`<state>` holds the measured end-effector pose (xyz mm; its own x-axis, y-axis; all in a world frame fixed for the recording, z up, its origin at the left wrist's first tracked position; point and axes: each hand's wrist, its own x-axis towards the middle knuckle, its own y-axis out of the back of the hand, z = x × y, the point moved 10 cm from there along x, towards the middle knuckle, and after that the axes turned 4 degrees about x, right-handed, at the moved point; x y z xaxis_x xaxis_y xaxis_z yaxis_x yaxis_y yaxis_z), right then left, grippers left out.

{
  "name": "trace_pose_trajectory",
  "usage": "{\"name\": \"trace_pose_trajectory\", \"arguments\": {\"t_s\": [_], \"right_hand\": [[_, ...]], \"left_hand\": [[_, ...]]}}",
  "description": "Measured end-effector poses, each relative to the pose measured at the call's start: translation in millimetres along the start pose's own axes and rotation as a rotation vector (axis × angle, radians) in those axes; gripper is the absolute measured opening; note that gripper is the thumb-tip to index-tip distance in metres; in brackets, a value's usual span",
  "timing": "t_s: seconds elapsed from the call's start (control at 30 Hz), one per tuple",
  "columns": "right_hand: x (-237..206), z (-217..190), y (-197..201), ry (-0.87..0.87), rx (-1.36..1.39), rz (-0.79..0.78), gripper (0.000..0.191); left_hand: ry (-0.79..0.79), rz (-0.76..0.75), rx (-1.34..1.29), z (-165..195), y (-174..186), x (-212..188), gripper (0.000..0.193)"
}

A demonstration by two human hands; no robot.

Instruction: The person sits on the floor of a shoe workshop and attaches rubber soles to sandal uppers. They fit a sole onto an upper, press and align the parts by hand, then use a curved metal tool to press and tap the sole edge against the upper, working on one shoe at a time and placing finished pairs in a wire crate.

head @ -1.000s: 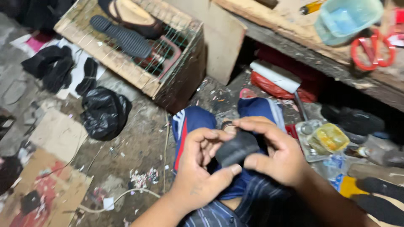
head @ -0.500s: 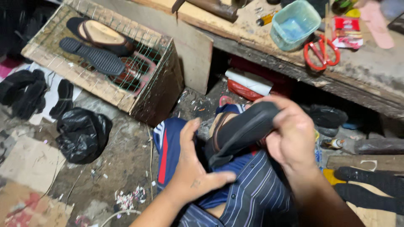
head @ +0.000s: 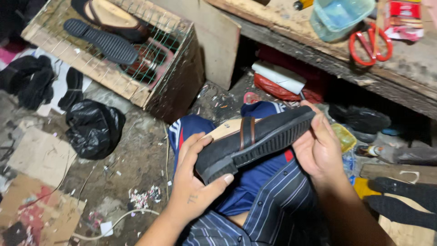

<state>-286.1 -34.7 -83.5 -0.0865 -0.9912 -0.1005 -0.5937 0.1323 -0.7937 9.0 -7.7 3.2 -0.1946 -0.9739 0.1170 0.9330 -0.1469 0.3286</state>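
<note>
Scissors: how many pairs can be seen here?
1. The red-handled scissors lie on the wooden bench at the upper right, beside a clear plastic tub. Others may be hidden among the clutter.

A black slip-on shoe with a brown strap (head: 255, 141) lies on its side above the person's lap, between the left hand (head: 193, 182) at its heel end and the right hand (head: 318, 148) at its toe end. On the floor to the left sits a wire-fronted wooden crate (head: 150, 98), with a loose black ribbed shoe sole (head: 100, 41) on its mesh top. A crumpled black plastic bag (head: 93, 127) lies before the crate, further left. Behind the shoe runs a worn wooden table (head: 409, 73), carrying red-handled scissors (head: 371, 43) just right of a pale blue plastic tub (head: 339, 16). Under the table lies a white paper roll (head: 278, 77).
</note>
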Motion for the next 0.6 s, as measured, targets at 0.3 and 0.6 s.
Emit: {"name": "trace_pose_trajectory", "arguments": {"t_s": [0.3,0.6], "right_hand": [[-7.1,13.5,-2.2,-0.045,-0.295,-0.078,0.049],[-26.8,13.3,-122.9,0.384,-1.554,-0.508,0.076]], "left_hand": [[-0.089,0.003,0.064,9.4,25.9,7.6,0.075],[-0.058,-0.12,0.035,-4.1,20.7,15.4,0.068]]}}
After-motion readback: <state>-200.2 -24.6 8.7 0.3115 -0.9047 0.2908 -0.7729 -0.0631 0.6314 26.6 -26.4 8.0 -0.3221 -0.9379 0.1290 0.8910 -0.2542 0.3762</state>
